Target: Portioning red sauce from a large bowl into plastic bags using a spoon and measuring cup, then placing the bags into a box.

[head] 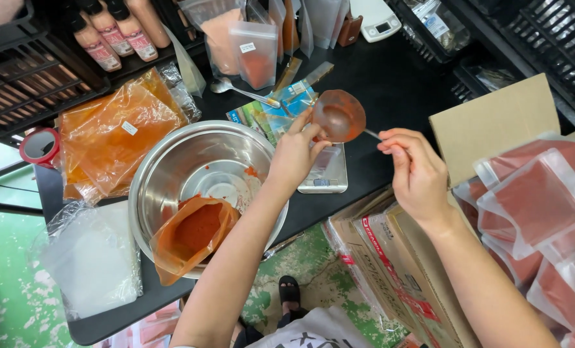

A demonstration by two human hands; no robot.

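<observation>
Now, ladle [339,116]: red-smeared bowl against left hand [295,154] fingers, spread.
Handle: pinched in right hand [416,174] fingers.
Scale [326,171]: beneath.

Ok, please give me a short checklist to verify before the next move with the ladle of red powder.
1. Right hand grips the ladle handle: ok.
2. Left hand touches the ladle at its rim: ok.
3. Ladle bowl over the scale: ok.
4. Pouch on the scale held open: cannot tell, the hand hides it.
5. Open bag of red powder sits inside the steel bowl: ok.
</observation>
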